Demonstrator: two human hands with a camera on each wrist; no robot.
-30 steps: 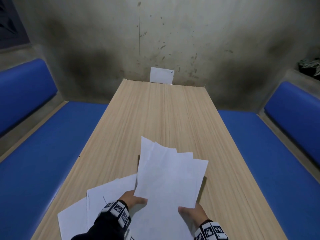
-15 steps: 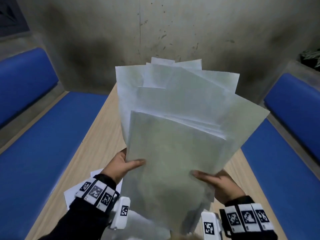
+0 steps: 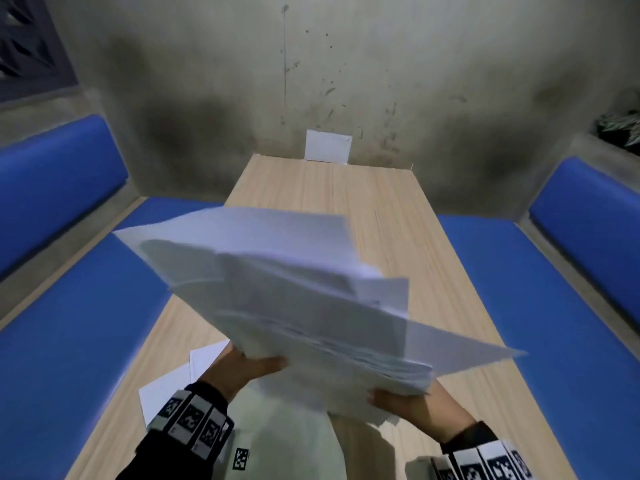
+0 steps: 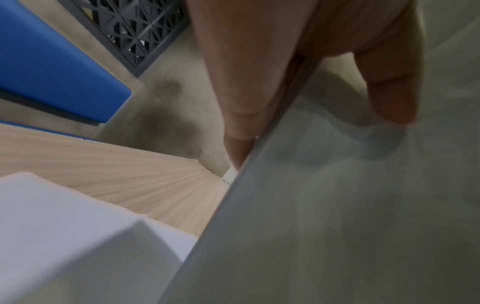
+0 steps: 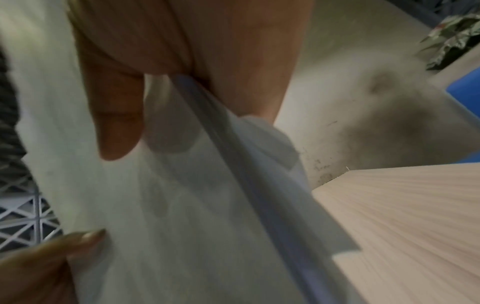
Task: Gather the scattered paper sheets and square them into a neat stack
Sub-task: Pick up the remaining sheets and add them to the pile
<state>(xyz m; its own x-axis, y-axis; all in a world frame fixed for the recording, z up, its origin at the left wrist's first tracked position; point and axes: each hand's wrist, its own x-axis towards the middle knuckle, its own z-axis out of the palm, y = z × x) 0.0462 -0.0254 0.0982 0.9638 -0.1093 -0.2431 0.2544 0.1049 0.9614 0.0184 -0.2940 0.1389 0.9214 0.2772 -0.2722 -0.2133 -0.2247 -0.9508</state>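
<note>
Both hands held a loose, fanned bundle of white paper sheets point(image 3: 294, 299) up off the long light-wood table point(image 3: 398, 216), tilted so its far end pointed up-left. Left hand point(image 3: 242, 370) gripped the near-left edge, thumb on top and fingers underneath; left wrist view showed the thumb point(image 4: 389, 82) pressed on the top sheet. Right hand point(image 3: 412, 407) gripped the near-right corner the same way, its thumb point(image 5: 116, 115) on the paper. Edges were not aligned: corners stuck out left and right, one sheet jutting far right. Motion blur on the bundle.

A few more flat white sheets point(image 3: 173, 386) lay on the table just left of the left wrist, partly under the sleeve. A small white card point(image 3: 328, 146) stood against the stained concrete wall point(image 3: 346, 64) at the table's far end. Blue padded benches point(image 3: 79, 323) ran along both sides.
</note>
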